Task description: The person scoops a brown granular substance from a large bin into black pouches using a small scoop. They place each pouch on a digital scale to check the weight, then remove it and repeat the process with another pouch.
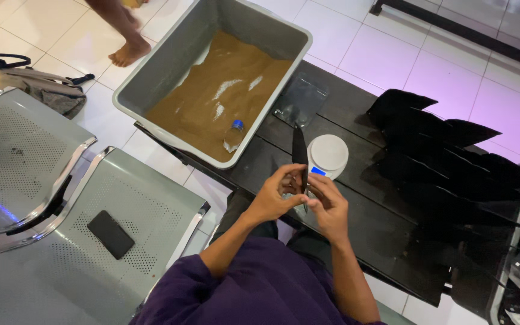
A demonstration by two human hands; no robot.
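White floor tiles are lying under a dark slatted tabletop (356, 198) that is running from the far left to the near right. Above its near edge, both hands are holding a thin black pouch (300, 157). The left hand (274, 197) is curling its fingers closed around the pouch's lower left edge, and the right hand (327, 204) is pinching the lower right edge. The pouch is standing nearly upright, its long axis running near to far, its narrow top end pointing away toward the far side.

Just beyond the hands, a small round white scale (327, 153) with a blue lit display is sitting on the tabletop. To the far left, a grey plastic tub (170, 66) is holding brown powder, with a small clear bottle with a blue cap (234, 135) lying in it. A clear flat bag (301, 99) is lying just right of the tub. Many black pouches (446, 150) are lying fanned out on the right. On the left, a black phone (110, 234) is resting on a perforated metal seat (61, 265). A bare foot (129, 53) of another person is standing at the far left.
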